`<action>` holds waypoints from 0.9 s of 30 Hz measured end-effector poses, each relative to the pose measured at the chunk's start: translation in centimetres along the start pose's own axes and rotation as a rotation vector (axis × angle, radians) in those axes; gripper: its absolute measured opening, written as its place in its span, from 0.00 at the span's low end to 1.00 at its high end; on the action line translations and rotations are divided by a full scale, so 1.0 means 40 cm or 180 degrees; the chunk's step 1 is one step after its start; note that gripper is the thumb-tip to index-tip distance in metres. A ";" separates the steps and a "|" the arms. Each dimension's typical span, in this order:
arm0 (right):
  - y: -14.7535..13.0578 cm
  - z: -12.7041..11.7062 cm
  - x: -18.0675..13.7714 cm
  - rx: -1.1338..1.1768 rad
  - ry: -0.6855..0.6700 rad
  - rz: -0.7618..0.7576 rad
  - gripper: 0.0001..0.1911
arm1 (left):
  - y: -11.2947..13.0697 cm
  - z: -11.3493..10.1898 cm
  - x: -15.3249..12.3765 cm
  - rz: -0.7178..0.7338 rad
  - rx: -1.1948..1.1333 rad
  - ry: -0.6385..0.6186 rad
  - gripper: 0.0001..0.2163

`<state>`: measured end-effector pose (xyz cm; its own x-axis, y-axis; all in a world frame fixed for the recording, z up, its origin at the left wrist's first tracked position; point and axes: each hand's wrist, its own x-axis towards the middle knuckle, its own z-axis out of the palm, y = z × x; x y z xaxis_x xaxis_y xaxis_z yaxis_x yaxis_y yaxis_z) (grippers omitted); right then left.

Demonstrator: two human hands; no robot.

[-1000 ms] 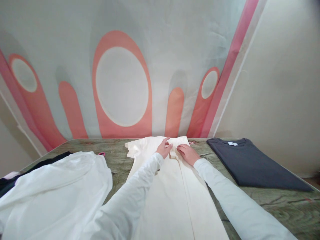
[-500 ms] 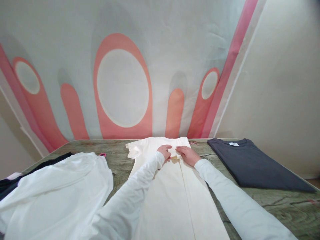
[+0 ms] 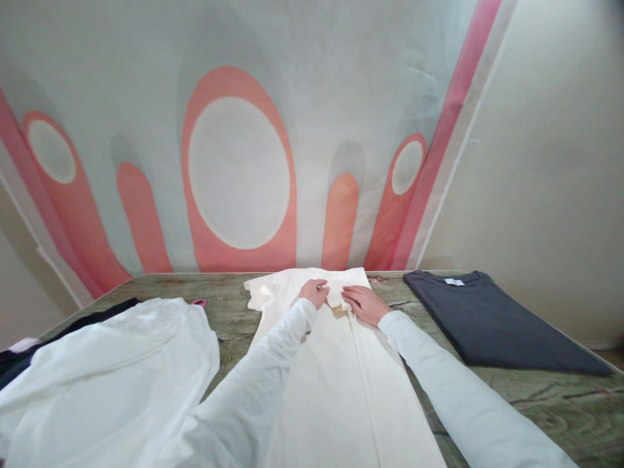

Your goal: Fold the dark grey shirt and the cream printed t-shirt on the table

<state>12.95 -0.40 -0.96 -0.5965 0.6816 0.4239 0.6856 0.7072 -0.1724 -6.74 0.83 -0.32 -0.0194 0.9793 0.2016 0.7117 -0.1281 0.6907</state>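
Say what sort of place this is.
Likely an indoor garment workspace; whether home, shop or studio, I can't tell. Signs: a long, cream, short-sleeved cloth garment spread on a broad grey-brown wood-grain table, and a flat-folded dark-grey fabric top nearby.

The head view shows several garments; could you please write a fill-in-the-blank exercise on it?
The folded dark grey fabric T-shirt lies to the ____ of the cream fabric garment.
The loose white fabric garment lies to the cream garment's ____.
The small rectangular label on the T-shirt is ____.
The left hand and right hand are both over the ____ garment.
Missing: right; left; white; cream.
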 end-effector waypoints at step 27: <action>0.029 0.028 -0.002 -0.0223 -0.0357 0.0638 0.23 | 0.002 0.024 -0.062 0.0996 0.1778 -0.0762 0.30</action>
<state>13.35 0.58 -2.20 -0.4855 0.8264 0.2853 0.8199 0.5436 -0.1795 -5.96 -1.45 -1.41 0.3564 0.9253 0.1298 0.9154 -0.3737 0.1498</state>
